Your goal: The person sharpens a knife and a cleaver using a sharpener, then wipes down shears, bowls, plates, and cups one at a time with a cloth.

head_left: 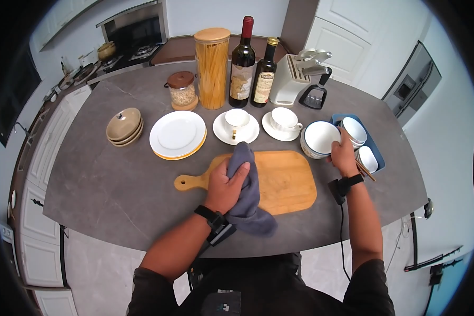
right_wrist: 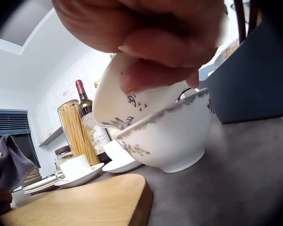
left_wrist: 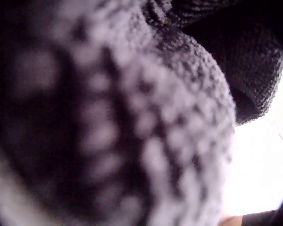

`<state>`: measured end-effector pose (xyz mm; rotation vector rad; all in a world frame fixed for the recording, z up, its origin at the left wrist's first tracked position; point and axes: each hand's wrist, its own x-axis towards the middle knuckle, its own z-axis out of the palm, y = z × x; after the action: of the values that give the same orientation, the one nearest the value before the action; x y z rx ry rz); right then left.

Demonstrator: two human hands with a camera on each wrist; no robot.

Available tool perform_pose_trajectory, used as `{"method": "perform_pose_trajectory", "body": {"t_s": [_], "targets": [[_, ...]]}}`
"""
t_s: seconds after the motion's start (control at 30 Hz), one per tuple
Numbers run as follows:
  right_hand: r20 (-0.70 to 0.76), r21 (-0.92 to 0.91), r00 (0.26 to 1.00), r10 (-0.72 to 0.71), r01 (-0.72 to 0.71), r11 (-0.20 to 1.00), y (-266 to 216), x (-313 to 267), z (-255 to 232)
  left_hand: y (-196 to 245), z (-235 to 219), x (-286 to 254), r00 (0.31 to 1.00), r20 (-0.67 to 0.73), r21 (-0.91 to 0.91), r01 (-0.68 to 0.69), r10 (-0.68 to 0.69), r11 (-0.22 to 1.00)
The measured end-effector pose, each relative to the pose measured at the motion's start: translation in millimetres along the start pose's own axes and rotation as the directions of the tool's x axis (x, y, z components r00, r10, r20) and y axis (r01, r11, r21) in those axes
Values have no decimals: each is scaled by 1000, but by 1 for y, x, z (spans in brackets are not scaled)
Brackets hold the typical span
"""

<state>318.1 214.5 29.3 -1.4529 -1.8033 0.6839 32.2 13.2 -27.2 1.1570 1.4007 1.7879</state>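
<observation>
A grey-purple cloth (head_left: 246, 197) is gripped in the left hand (head_left: 225, 188), hanging over the middle of the wooden cutting board (head_left: 289, 181); its blurred weave (left_wrist: 179, 108) fills most of the left wrist view. To the right of the board, the right hand (head_left: 344, 155) holds the rim of the upper white bowl (head_left: 321, 138). In the right wrist view that bowl (right_wrist: 111, 96) sits tilted inside a lower patterned bowl (right_wrist: 172, 136), with the fingers of the right hand (right_wrist: 155, 47) on its near side.
Beside the bowls stands a blue bin (head_left: 376, 150) holding white bowls and chopsticks. Behind the board are two cups on saucers (head_left: 237, 138), white plates (head_left: 178, 131) and brown bowls (head_left: 125, 126). Farther back stand a pasta jar (head_left: 212, 71), bottles (head_left: 242, 66) and a knife block (head_left: 289, 79).
</observation>
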Motion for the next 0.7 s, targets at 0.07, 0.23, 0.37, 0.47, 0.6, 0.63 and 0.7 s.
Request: {"method": "perform_pose_trajectory", "body": {"t_s": [0.07,0.23,0.37,0.47,0.6,0.63,0.7], "targets": [[6,-18,1000,-8,8,1000,7,4,6,-2,-1,0,1000,0,9,-3,3,1000],[22,-54,1000,-21,23,998,12,9,8,-2,-2,1,1000,5,58,-7,7,998],[35,-53,999,0,2,999,23,16,10,-5,-2,1,1000,19,54,-20,19,998],[57,-73,998,19,-14,997,23,17,10,-3,-1,2,999,16,47,-37,36,998],[105,-96,994,39,-29,995,37,22,17,-3,0,2,999,25,24,-28,27,999],[103,-95,994,42,-32,995,35,20,17,-2,0,2,999,28,25,-27,27,999],[90,-148,992,88,-74,986,27,15,16,-1,1,1,1000,15,27,-8,8,1000]]}}
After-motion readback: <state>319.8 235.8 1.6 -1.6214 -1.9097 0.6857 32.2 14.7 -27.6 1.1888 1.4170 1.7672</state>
